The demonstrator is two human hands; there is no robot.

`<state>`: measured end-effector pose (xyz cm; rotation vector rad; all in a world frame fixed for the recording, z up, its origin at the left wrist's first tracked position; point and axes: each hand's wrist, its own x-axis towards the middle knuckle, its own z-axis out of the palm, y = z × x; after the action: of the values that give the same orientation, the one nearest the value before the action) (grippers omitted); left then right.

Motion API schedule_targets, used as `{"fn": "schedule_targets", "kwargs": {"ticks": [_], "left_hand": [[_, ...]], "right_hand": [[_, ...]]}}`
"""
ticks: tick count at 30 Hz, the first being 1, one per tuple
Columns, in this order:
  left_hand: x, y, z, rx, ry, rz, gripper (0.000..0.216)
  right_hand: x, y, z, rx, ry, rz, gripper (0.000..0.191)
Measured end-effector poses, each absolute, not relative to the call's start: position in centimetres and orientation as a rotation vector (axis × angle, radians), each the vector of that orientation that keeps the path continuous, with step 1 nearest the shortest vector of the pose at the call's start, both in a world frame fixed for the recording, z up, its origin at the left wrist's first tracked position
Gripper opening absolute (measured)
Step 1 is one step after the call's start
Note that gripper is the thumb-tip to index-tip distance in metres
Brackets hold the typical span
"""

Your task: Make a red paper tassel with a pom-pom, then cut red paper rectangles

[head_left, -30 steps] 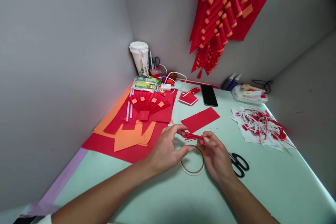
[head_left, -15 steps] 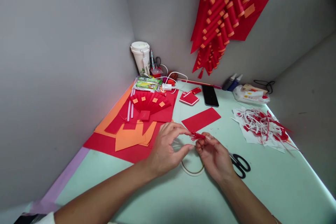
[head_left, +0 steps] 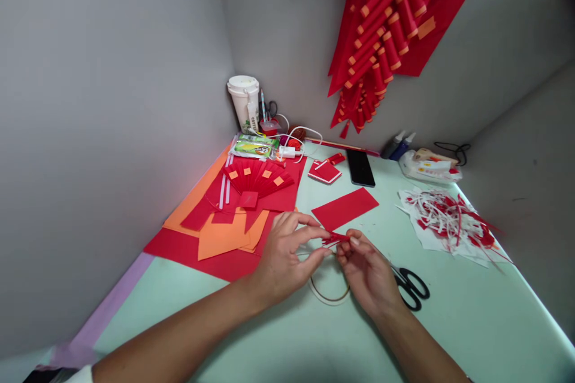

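Note:
Both hands meet over the pale green table (head_left: 287, 335), pinching a small red paper tassel (head_left: 335, 239) with a cut fringe. My left hand (head_left: 287, 254) grips its left end between thumb and fingers. Fingertips of my right hand (head_left: 366, 272) are closed on its right end. Under the hands lies a thin tape ring (head_left: 330, 296). Just beyond them a red paper rectangle (head_left: 345, 208) lies flat on the table.
Black scissors (head_left: 411, 287) lie right of my right hand. Red and orange sheets with a folded paper fan (head_left: 256, 176) cover the left. A paper scrap pile (head_left: 449, 218), phone (head_left: 359, 167), glue bottles (head_left: 398, 145) and cup (head_left: 245, 102) stand behind. Red firecracker decorations (head_left: 386, 24) hang on the wall.
The hands have drawn closer together around the tassel and it has turned slightly in the fingers. The view has shifted a little.

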<state>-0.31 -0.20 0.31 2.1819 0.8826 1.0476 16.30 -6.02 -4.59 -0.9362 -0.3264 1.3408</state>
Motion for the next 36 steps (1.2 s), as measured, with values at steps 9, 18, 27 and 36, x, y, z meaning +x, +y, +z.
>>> {"fn": "schedule_targets", "kwargs": {"ticks": [9,18,27,36], "left_hand": [[-0.41,-0.02,-0.51,2.313,0.864,1.059,0.015],[-0.13,0.06,-0.27,2.188,0.904,0.965,0.015],[0.13,-0.04,-0.27,2.136,0.915,0.91,0.014],[0.04,0.01,-0.65,2.138,0.91,0.908,0.013]], "right_hand": [[16.34,-6.05,-4.68,-0.917,-0.337,1.341,0.009],[16.05,-6.32,-4.75,-0.936,-0.387,1.361,0.007],[15.78,-6.38,-4.57,-0.957,-0.416,1.364,0.008],[15.74,-6.51,-4.57,-0.952,-0.407,1.401,0.009]]}}
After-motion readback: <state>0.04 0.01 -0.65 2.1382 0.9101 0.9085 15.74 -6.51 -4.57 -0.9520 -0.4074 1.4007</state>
